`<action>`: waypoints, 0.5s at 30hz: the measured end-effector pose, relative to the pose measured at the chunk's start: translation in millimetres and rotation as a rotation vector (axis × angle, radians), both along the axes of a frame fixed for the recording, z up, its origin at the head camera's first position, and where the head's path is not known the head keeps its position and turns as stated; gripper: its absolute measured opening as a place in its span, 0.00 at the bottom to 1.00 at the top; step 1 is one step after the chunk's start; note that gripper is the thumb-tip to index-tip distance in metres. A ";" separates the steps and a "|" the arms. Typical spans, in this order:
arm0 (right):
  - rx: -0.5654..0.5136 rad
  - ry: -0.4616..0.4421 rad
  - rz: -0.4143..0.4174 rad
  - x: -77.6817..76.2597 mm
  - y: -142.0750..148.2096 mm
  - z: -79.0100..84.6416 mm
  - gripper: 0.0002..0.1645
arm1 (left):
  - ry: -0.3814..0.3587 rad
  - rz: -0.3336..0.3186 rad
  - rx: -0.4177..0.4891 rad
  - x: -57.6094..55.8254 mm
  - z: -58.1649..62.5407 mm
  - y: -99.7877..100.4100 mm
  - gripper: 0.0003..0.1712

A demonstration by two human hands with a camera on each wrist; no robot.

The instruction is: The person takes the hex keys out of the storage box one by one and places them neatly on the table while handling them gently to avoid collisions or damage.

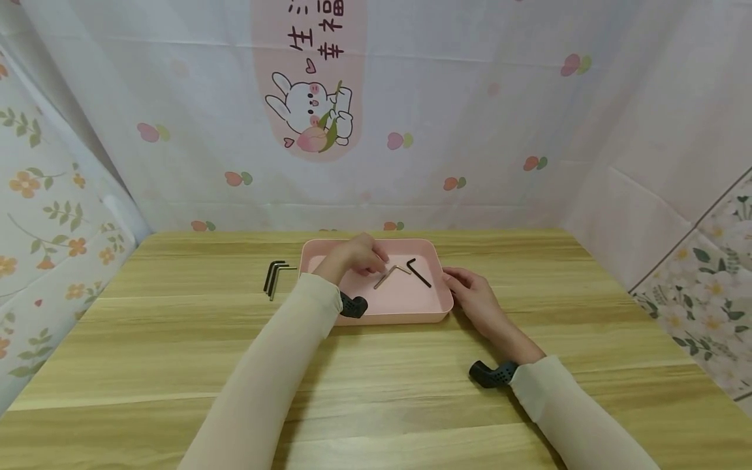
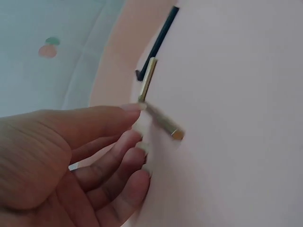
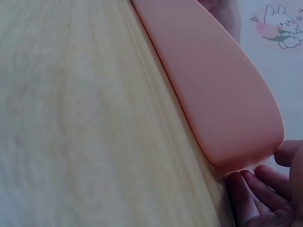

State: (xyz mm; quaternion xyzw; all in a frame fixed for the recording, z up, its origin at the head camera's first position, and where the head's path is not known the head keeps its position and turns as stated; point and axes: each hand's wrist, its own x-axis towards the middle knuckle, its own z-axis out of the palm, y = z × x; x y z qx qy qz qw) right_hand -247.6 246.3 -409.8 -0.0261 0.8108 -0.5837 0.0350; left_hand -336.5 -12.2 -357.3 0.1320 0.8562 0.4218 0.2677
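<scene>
A shallow pink tray (image 1: 388, 318) stands on the wooden table. Over its inside, my left hand (image 1: 361, 256) pinches a brass-coloured hex key (image 2: 147, 80) near its bend; the thumb covers part of it. The key's near end is blurred in the left wrist view. A black hex key (image 1: 420, 274) lies on the tray floor to the right. At the tray's right side, my right hand (image 1: 478, 303) holds the edge, fingertips against the outer wall and the thumb at the rim. In the right wrist view, these fingers (image 3: 244, 201) touch the tray's rounded corner.
Left of the tray, several hex keys (image 1: 273, 277), black and metallic, lie side by side on the table (image 1: 376, 398). A patterned cloth (image 1: 423, 117) hangs behind the table's back edge. Each wrist wears a black camera mount (image 1: 492, 375).
</scene>
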 end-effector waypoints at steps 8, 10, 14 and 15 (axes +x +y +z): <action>0.012 -0.003 -0.006 0.0 0.3 -0.2 0.31 | 0.043 0.073 -0.023 5.9 0.0 11.8 0.18; 0.015 -0.006 -0.007 0.3 0.0 0.1 0.31 | 0.043 0.102 -0.034 6.9 0.5 13.8 0.17; 0.022 -0.004 -0.007 1.0 -0.7 0.8 0.31 | 0.030 0.156 -0.051 8.6 1.2 17.3 0.15; 0.025 -0.002 -0.007 0.9 -0.7 0.8 0.31 | 0.029 0.165 -0.059 8.8 1.5 18.0 0.15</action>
